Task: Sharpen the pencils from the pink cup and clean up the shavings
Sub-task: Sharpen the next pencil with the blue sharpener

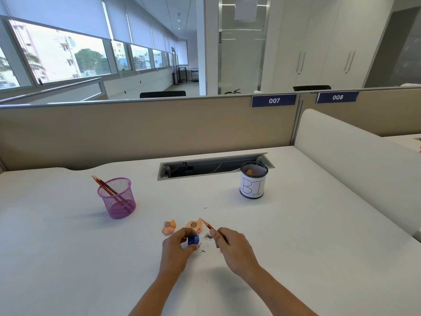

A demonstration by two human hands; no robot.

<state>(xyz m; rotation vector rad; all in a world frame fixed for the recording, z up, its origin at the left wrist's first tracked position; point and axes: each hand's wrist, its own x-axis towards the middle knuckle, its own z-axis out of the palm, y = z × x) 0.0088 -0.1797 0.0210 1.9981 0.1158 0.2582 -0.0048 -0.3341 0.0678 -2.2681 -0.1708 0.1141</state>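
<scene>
Progress: partway | left hand [178, 245] gripped sharpener [193, 240] | right hand [234, 246] held pencil [206, 224] | shavings [193, 225] littered counter [68, 258] | pencils [102, 184] stood in pink cup [118, 201]

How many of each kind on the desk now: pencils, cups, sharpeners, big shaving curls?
Pencils: 3 (two tips showing in the pink cup, one pencil in the right hand)
Cups: 2 (pink, plus the black cup)
Sharpener: 1, in the left hand
Shaving curls: 2
Total: 8
</scene>
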